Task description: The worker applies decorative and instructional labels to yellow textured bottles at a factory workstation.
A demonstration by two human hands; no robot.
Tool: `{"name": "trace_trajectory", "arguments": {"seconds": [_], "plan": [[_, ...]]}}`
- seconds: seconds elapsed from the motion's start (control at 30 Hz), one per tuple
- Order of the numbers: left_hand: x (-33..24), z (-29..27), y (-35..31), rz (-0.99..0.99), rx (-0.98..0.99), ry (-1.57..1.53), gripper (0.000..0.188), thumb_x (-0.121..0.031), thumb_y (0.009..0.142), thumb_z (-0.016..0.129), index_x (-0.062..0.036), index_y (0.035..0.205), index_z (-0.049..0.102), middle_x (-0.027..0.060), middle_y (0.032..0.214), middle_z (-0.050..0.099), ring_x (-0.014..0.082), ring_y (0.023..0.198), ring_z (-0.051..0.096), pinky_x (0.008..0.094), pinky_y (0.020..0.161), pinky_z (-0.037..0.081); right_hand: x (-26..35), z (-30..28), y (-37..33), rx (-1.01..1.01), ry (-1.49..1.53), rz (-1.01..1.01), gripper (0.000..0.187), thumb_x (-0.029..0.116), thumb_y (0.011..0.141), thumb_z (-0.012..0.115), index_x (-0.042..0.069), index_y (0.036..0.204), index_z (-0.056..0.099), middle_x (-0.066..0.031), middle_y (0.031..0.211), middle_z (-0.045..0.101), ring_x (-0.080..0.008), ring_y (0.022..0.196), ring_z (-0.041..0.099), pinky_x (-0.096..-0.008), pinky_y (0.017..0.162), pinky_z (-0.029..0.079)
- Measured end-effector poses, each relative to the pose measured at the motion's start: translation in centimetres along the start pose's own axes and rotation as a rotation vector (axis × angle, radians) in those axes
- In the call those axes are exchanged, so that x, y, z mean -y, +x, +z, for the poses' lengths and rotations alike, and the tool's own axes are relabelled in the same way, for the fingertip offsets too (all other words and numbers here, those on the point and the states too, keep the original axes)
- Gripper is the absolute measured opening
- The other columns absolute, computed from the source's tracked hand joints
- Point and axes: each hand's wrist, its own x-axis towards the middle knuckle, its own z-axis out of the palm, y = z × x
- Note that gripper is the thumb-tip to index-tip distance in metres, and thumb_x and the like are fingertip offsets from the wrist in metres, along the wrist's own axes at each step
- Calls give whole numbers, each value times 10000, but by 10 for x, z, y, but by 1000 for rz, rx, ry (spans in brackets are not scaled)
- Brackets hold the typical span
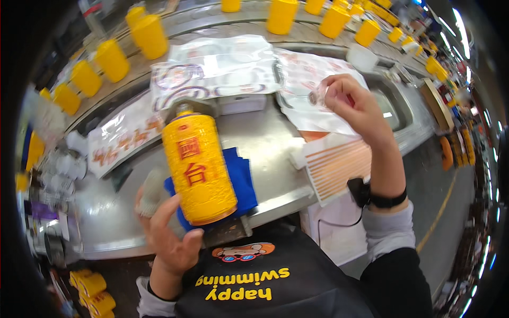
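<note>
Left hand [174, 243] loosely spread beside the yellow bottle [199, 167]; right hand [354, 106], up and right of it, pinching 1 small clear piece [318, 96], blurred.
The bottle lies over a blue cloth [245, 183]; right of it, 1 orange-striped sheet [342, 167].

On the shiny metal worktop [273, 146] lie a blue cloth [243, 183] near the middle, a striped sheet [340, 165] right, a printed sheet [122, 142] left.
</note>
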Motion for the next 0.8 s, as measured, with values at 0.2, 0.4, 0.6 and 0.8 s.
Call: {"name": "trace_trajectory", "arguments": {"seconds": [0.2,0.4,0.6,0.8], "plan": [[-39,4,65,-186,155,-38,347,-307,872,639,-47,1100,604,245,1236,525,447,1242,375,494,1090,213,83,98,-9,84,681,-40,88,44,868,664,32,909,587,-95,1175,512,-120,1017,481,-236,849,397],[-27,2,56,-156,-16,-154,94,-132,857,639,-83,936,622,155,1117,569,309,1120,445,404,998,290,94,124,-19,193,712,-11,179,71,844,695,27,986,595,-97,1194,490,-123,1043,479,-248,876,413],[-37,-14,61,100,66,287,136,-100,771,654,-74,903,640,237,1218,516,445,1300,324,510,1093,206,109,118,-1,159,162,-408,296,140,797,743,52,1062,643,-160,1184,516,-300,1070,521,-378,869,441],[-31,-19,60,23,93,11,187,-124,781,650,-66,958,628,242,1295,504,444,1281,349,503,1096,210,107,126,-4,139,210,-382,132,96,792,746,54,869,647,-141,1136,524,-281,1060,538,-361,874,445]]}}
